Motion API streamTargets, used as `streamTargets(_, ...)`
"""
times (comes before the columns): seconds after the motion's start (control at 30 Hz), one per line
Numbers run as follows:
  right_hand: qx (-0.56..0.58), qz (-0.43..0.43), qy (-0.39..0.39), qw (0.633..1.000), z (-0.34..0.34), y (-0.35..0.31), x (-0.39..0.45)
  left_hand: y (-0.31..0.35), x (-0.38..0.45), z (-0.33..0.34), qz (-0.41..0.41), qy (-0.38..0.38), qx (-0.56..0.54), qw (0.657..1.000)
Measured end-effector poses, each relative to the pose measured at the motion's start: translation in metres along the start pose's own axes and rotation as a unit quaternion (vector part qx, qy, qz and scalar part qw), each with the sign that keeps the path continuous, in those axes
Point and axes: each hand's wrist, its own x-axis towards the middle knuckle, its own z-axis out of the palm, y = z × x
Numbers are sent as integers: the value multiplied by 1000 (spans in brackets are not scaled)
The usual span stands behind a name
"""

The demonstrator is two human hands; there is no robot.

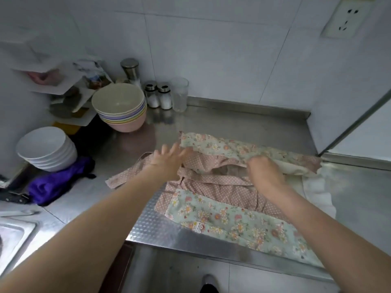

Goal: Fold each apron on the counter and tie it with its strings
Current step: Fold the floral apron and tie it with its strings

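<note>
A floral and pink-dotted apron (230, 216) lies spread on the steel counter (243, 123), its far edge folded toward the middle. A pink dotted string (124, 176) trails off to the left. My left hand (169, 161) hovers with fingers straight and spread at the apron's left edge, holding nothing. My right hand (264, 172) is curled, knuckles up, gripping the folded fabric near the apron's middle. A white cloth (317, 191) shows under the apron's right side.
Stacked pastel bowls (120, 106) and white bowls (48, 149) stand at the left, with a purple cloth (55, 182) below them. Shakers (158, 96) and a glass (179, 94) line the back wall. A sink (14, 235) sits at the lower left.
</note>
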Motion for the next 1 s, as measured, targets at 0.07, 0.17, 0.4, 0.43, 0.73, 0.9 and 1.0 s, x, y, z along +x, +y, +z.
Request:
streamTargets(0.07,21,-1,73,997,-2,10,0,4,4,16,-76,-12,-10,997)
streamTargets(0.17,16,-2,75,997,5,20,-6,1,11,27,-130,31,9,991)
streamTargets(0.4,-20,-14,-104,994,40,0,-18,-35,17,53,-247,-73,-109,960)
streamTargets(0.43,-48,-18,-136,989,41,-4,-18,-35,18,55,-230,-78,-111,964)
streamTargets(0.73,-70,-214,-14,974,45,-95,11,-36,16,52,-52,-27,-174,983)
streamTargets(0.9,-84,-201,-17,976,58,-128,29,-38,2,54,-39,-94,-154,983)
streamTargets(1.0,-44,-195,-68,977,59,-129,37,-41,-3,59,-39,-55,-62,996)
